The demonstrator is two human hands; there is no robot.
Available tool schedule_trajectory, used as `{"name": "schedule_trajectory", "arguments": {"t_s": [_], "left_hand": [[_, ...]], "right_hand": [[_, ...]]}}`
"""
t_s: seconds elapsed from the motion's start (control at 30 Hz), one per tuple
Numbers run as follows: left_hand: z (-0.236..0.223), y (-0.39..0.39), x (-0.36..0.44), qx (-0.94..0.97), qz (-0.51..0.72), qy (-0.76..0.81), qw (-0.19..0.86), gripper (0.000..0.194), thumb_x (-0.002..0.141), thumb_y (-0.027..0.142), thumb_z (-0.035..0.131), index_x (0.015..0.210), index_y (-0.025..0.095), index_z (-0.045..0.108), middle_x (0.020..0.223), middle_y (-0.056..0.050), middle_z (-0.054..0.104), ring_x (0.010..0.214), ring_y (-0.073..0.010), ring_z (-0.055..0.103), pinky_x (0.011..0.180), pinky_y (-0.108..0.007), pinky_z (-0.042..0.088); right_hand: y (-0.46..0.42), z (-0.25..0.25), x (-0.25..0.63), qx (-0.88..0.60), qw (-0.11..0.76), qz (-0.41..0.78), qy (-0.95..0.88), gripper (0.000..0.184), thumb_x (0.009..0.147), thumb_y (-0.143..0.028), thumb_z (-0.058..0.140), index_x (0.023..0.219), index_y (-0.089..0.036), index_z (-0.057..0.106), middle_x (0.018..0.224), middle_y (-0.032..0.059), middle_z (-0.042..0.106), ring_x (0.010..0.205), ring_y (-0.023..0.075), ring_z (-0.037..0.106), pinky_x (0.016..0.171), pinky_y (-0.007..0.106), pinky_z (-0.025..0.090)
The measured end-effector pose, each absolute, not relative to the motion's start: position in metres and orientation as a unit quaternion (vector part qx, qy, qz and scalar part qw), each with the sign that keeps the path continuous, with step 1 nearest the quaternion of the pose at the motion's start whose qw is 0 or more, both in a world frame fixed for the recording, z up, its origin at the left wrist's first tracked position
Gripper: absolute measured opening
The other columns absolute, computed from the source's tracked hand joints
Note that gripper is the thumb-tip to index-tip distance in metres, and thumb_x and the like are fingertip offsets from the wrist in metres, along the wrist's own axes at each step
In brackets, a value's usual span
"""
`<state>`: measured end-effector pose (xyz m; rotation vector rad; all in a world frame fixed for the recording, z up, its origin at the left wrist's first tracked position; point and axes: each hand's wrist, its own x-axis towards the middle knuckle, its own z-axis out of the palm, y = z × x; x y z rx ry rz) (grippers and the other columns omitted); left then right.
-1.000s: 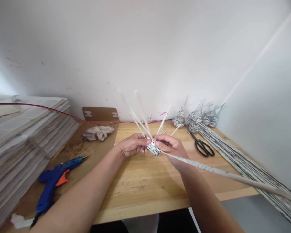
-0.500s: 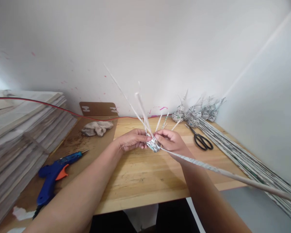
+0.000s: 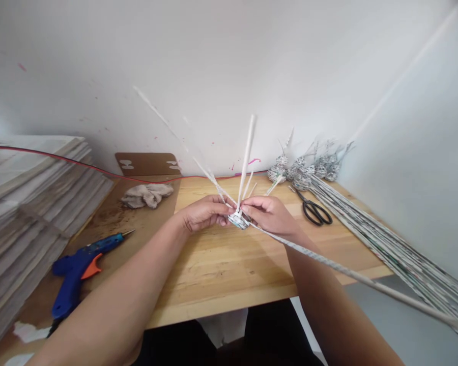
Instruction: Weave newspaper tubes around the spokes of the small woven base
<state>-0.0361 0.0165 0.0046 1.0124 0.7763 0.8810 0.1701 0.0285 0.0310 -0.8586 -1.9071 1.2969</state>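
Note:
Between my two hands is a small woven piece of rolled paper (image 3: pixel 238 220), held just above the wooden table. Several paper strands stick up and out from it, among them an upright white paper tube (image 3: pixel 247 152). My left hand (image 3: pixel 209 212) pinches the woven piece from the left side, thumb on top. On the other side, the fingers of my right hand (image 3: pixel 265 211) are closed on it near the base of the upright tube. One long paper strand (image 3: pixel 328 262) runs from the piece under my right wrist toward the lower right. My fingertips partly hide the weave.
A blue glue gun (image 3: pixel 76 274), a crumpled cloth (image 3: pixel 148 195) and a paper stack (image 3: pixel 30 203) lie left. Scissors (image 3: pixel 316 211), long paper tubes (image 3: pixel 377 244) and several small woven paper pieces (image 3: pixel 301 173) are right. A red cable (image 3: pixel 99 167) crosses behind.
The upright tube has swung from leaning left to nearly vertical, leaning slightly right. The long strand at the left leans further outward. Both hands keep hold of the woven piece; the view has shifted slightly.

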Motion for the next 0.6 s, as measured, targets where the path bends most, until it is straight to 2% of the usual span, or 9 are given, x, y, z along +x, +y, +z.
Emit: {"name": "schedule_trajectory", "arguments": {"t_s": [0.23, 0.4, 0.6], "left_hand": [[0.0056, 0.0152, -0.0347, 0.457, 0.395, 0.354, 0.714, 0.019, 0.064, 0.015, 0.079, 0.082, 0.010, 0.072, 0.072, -0.006, 0.070, 0.062, -0.0122, 0.064, 0.054, -0.020, 0.051], [0.0044, 0.0153, -0.0355, 0.454, 0.392, 0.345, 0.722, 0.020, 0.063, 0.016, 0.082, 0.079, 0.009, 0.074, 0.075, -0.007, 0.072, 0.065, -0.0129, 0.066, 0.057, -0.019, 0.052], [0.0037, 0.0155, -0.0394, 0.442, 0.367, 0.348, 0.740, 0.030, 0.062, 0.023, 0.091, 0.084, 0.009, 0.076, 0.083, -0.008, 0.074, 0.072, -0.0137, 0.070, 0.064, -0.020, 0.056]], "right_hand": [[0.0279, 0.0368, 0.1677, -0.360, 0.330, 0.543, -0.683, 0.016, 0.071, -0.032, 0.074, 0.072, -0.015, 0.073, 0.065, 0.0021, 0.069, 0.057, 0.0118, 0.059, 0.052, 0.023, 0.045], [0.0294, 0.0347, 0.1657, -0.351, 0.350, 0.577, -0.650, 0.018, 0.066, -0.028, 0.078, 0.077, -0.015, 0.074, 0.068, 0.0015, 0.071, 0.058, 0.0118, 0.061, 0.053, 0.022, 0.048], [0.0310, 0.0320, 0.1681, -0.336, 0.355, 0.565, -0.665, 0.017, 0.068, -0.028, 0.079, 0.078, -0.015, 0.074, 0.072, 0.0023, 0.072, 0.060, 0.0112, 0.061, 0.055, 0.022, 0.048]]}}
